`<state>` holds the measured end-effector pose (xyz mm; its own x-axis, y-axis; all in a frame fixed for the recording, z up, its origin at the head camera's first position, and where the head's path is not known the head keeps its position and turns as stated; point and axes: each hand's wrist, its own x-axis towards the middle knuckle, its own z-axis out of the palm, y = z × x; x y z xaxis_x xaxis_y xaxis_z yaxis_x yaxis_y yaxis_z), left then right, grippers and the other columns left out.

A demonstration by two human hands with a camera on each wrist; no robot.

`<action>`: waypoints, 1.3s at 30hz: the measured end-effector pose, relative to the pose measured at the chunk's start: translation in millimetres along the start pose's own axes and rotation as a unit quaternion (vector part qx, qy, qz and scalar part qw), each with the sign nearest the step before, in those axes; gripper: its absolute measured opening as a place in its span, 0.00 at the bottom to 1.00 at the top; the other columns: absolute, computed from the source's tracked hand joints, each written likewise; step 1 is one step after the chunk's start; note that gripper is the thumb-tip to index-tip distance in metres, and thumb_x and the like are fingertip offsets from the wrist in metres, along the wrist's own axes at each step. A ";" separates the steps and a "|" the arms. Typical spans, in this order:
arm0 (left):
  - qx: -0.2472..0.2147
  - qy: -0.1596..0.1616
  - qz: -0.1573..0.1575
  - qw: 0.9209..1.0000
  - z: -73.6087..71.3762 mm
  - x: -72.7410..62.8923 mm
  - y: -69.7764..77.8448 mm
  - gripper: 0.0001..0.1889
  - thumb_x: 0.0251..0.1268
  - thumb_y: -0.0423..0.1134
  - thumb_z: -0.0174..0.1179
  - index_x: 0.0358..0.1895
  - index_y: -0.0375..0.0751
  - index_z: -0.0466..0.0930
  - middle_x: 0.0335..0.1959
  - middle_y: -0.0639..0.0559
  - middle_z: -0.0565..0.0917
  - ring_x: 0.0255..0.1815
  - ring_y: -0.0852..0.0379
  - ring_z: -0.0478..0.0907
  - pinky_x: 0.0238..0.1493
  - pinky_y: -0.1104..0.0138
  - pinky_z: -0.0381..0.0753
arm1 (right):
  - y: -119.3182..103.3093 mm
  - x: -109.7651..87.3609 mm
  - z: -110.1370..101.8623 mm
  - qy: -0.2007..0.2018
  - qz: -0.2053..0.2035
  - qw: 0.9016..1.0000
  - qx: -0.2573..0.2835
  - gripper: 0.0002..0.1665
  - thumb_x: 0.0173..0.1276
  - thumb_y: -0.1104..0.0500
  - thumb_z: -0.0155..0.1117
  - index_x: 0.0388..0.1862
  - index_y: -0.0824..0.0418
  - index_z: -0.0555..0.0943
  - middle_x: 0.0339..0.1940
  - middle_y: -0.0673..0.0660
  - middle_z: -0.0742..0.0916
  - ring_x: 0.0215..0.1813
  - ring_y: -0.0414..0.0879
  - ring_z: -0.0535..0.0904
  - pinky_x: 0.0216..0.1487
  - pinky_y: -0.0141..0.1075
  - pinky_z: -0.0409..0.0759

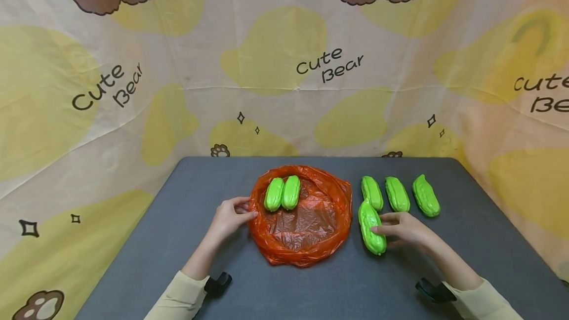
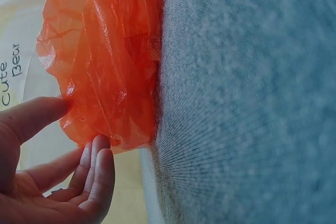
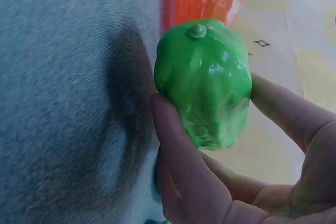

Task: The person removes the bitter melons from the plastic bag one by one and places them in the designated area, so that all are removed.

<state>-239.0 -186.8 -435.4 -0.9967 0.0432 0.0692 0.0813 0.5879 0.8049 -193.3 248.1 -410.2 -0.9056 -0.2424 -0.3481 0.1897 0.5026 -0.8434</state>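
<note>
A red-orange plastic bag (image 1: 306,259) stands with its mouth spread wide and two green toy bitter melons (image 1: 282,194) inside at its left back. My left hand (image 1: 230,219) holds the bag at its left side, the thumb at the rim and the fingers against the outer wall. To the right of the bag, my right hand (image 1: 406,228) grips another green toy bitter melon (image 1: 371,228) between thumb and fingers. This melon is glossy and ridged, its nubbed end (image 3: 197,31) towards the right wrist camera, and a shadow falls on the table beside it.
Three more green toy bitter melons stand in a row behind my right hand: one left (image 1: 373,194), one middle (image 1: 397,195), one right (image 1: 426,196). The grey table (image 1: 311,295) ends at a printed cloth backdrop (image 1: 275,63).
</note>
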 end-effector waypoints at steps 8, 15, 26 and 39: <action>0.004 0.000 -0.003 1.000 0.2 0.8 0.2 0.25 0.52 0.40 0.71 0.54 0.35 0.80 0.37 0.47 0.84 0.36 0.56 0.81 0.34 0.69 0.79 | 9.1 -3.5 -3.3 -0.017 0.017 1.000 0.009 0.47 0.64 0.51 0.65 0.66 0.83 0.57 0.63 0.80 0.69 0.57 0.58 0.76 0.46 0.48 0.82; 0.005 0.003 -0.001 1.000 0.0 0.7 1.2 0.25 0.51 0.39 0.71 0.54 0.35 0.80 0.37 0.47 0.84 0.35 0.56 0.81 0.33 0.69 0.79 | 14.6 -4.8 -6.2 -0.034 0.030 0.999 0.021 0.48 0.65 0.51 0.63 0.67 0.84 0.54 0.64 0.81 0.66 0.58 0.57 0.76 0.47 0.47 0.82; 0.003 0.002 0.000 1.000 -0.5 1.0 0.8 0.25 0.51 0.40 0.71 0.54 0.35 0.80 0.37 0.46 0.84 0.34 0.57 0.81 0.33 0.70 0.79 | 18.5 -5.9 -10.6 -0.039 0.043 0.998 0.024 0.49 0.66 0.50 0.63 0.67 0.85 0.52 0.65 0.82 0.64 0.57 0.57 0.77 0.45 0.48 0.82; 0.003 0.000 0.001 1.000 -0.2 0.9 1.3 0.25 0.51 0.40 0.71 0.54 0.35 0.80 0.37 0.46 0.84 0.34 0.56 0.81 0.33 0.69 0.80 | 19.4 -7.7 -13.0 -0.039 0.051 0.998 0.020 0.50 0.66 0.49 0.63 0.67 0.84 0.53 0.66 0.81 0.64 0.61 0.66 0.72 0.45 0.48 0.82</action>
<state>-239.7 -186.2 -434.2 -0.9966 0.0434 0.0705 0.0824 0.5920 0.8017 -187.6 270.5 -418.5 -0.8488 -0.2567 -0.4622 0.2953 0.4951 -0.8171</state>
